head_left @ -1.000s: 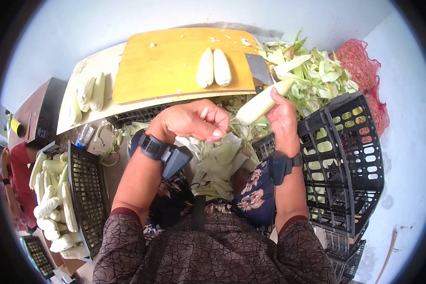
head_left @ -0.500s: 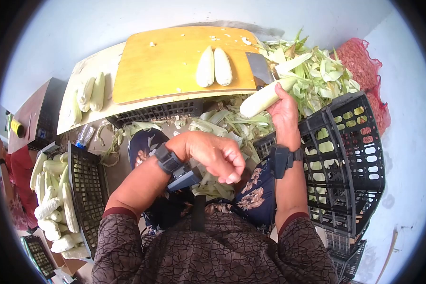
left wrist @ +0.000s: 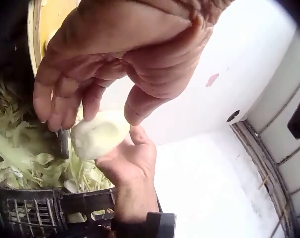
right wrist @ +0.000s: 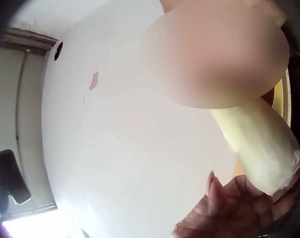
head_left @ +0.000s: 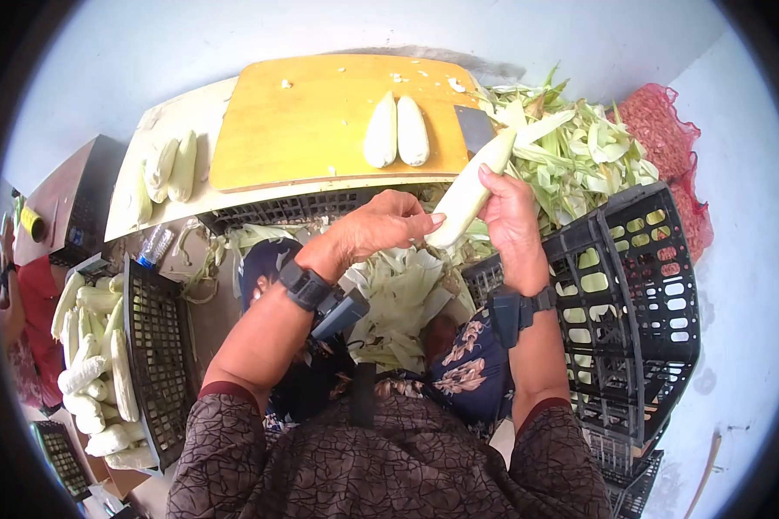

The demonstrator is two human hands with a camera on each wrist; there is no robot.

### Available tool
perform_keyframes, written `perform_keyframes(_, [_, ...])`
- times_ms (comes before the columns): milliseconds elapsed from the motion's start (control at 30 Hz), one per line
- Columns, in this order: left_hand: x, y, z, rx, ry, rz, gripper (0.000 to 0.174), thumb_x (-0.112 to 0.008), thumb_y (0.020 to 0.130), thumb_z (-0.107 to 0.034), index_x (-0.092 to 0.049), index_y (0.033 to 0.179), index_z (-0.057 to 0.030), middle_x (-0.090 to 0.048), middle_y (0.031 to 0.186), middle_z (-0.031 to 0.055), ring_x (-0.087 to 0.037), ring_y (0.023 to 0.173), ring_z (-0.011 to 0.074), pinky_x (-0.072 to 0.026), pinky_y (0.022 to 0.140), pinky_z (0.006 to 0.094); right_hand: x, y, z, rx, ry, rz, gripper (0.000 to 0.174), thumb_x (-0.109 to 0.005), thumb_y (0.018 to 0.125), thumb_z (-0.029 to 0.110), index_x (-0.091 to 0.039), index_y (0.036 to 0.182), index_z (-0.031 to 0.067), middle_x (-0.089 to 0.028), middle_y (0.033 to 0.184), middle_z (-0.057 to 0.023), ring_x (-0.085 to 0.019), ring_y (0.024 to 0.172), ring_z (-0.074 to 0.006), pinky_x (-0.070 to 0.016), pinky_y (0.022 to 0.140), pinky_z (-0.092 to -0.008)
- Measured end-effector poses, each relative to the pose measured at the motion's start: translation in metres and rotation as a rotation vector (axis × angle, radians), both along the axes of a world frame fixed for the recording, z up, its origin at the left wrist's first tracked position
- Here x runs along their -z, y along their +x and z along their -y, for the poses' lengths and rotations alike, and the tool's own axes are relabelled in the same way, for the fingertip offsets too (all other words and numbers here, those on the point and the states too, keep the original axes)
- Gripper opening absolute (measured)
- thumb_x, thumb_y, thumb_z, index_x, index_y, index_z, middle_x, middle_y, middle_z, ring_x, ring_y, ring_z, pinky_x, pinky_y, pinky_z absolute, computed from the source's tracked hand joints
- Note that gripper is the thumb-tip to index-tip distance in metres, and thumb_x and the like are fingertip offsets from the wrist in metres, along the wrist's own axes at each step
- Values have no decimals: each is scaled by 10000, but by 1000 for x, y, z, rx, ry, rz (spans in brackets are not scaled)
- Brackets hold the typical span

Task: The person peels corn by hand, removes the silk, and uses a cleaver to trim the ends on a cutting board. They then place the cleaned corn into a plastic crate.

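Observation:
My right hand (head_left: 512,214) grips a pale ear of corn (head_left: 469,201), tilted with its tapered tip up and away. Close to the blunt lower end is my left hand (head_left: 368,232), its fingertips right at the rim. In the left wrist view the rounded end of the ear (left wrist: 98,135) faces me, beneath the left thumb and fingers. The right wrist view has the left thumb standing apart from the ear (right wrist: 261,146); a blurred patch hides much of the right hand there. Two peeled ears (head_left: 396,131) lie side by side on the yellow board (head_left: 294,130).
A cleaver blade (head_left: 473,128) lies at the board's right edge, by a heap of husks (head_left: 571,143). Black crates (head_left: 636,320) stand at my right. On my left, a crate (head_left: 160,363) borders piled corn (head_left: 95,381). Further ears (head_left: 169,169) rest left of the board.
My left hand dropped toward the lap, then rose to the ear's lower end. The right hand has tipped the ear more upright and still grips it.

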State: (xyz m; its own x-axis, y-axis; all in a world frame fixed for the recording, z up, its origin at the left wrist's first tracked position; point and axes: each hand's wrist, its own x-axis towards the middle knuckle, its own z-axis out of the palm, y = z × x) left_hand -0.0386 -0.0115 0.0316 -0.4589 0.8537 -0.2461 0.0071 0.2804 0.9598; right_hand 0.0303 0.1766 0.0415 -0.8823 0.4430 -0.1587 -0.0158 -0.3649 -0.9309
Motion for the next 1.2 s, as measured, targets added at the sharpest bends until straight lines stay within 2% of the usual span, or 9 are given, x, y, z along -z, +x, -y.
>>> perform_keyframes(67, [4, 4, -4, -115, 87, 86, 484, -655, 777, -388, -499, 1002, 11, -558, 897, 79, -529, 780, 124, -449, 670, 241, 0, 0, 5, -26, -2, -5, 274, -619, 801, 137, -549, 983, -55, -608, 890, -116, -617, 765, -194, -515, 692, -312])
perform_keyframes(200, [10, 1, -13, -81, 90, 134, 573, -686, 759, -339, -427, 1108, 34, -536, 988, 113, -529, 859, 149, -458, 731, 262, 15, 3, 12, -105, -7, -22, 268, -616, 804, 139, -556, 979, -54, -610, 891, -110, -615, 765, -182, -510, 692, -302])
perform_keyframes(300, [17, 7, -20, -131, 119, 156, 622, -729, 711, -193, -391, 1152, 86, -538, 1036, 157, -528, 944, 205, -426, 842, 305, 23, 6, 23, -125, 72, 1, 256, -609, 814, 149, -567, 977, -43, -611, 880, -92, -602, 756, -158, -495, 667, -283])
perform_keyframes(567, [21, 9, -22, -142, 89, 4, 549, -717, 681, -119, -449, 1124, 65, -558, 1026, 134, -531, 933, 178, -428, 815, 289, 27, 12, 23, -112, 359, -73, 253, -568, 849, 167, -576, 937, -71, -597, 847, -66, -559, 748, -105, -466, 650, -249])
perform_keyframes(667, [29, 7, -21, -148, 114, 17, 542, -734, 658, -126, -476, 1095, 64, -574, 995, 121, -539, 911, 173, -437, 797, 294, 15, 17, 30, -77, 215, -45, 263, -559, 855, 172, -578, 936, -77, -599, 827, -74, -570, 735, -106, -497, 634, -248])
perform_keyframes(733, [29, 6, -20, -170, 110, 7, 542, -744, 646, -133, -488, 1080, 66, -582, 977, 117, -544, 897, 172, -442, 787, 296, 15, 17, 31, -56, 223, -30, 266, -557, 855, 174, -580, 936, -78, -604, 822, -81, -581, 725, -111, -509, 624, -248])
perform_keyframes(800, [25, 6, -19, -224, 71, -118, 586, -764, 579, -172, -501, 1029, 97, -595, 931, 190, -586, 847, 242, -464, 747, 321, 16, 15, 30, -33, 231, -18, 269, -556, 856, 176, -582, 937, -79, -609, 816, -88, -592, 714, -116, -520, 614, -247])
perform_keyframes(933, [18, 7, -17, -236, -36, -282, 582, -781, 583, -197, -514, 1021, 78, -595, 922, 152, -567, 855, 203, -452, 766, 303, 21, 13, 27, 6, 282, 2, 273, -558, 853, 173, -589, 956, -78, -624, 824, -101, -615, 697, -136, -519, 604, -241])
perform_keyframes(1200, [14, 9, -18, -236, -154, -428, 632, -784, 562, -244, -500, 1030, 71, -590, 912, 188, -580, 848, 262, -453, 758, 323, 17, 17, 28, 25, 329, 42, 259, -551, 846, 164, -602, 951, -67, -635, 792, -95, -622, 672, -135, -502, 571, -230])
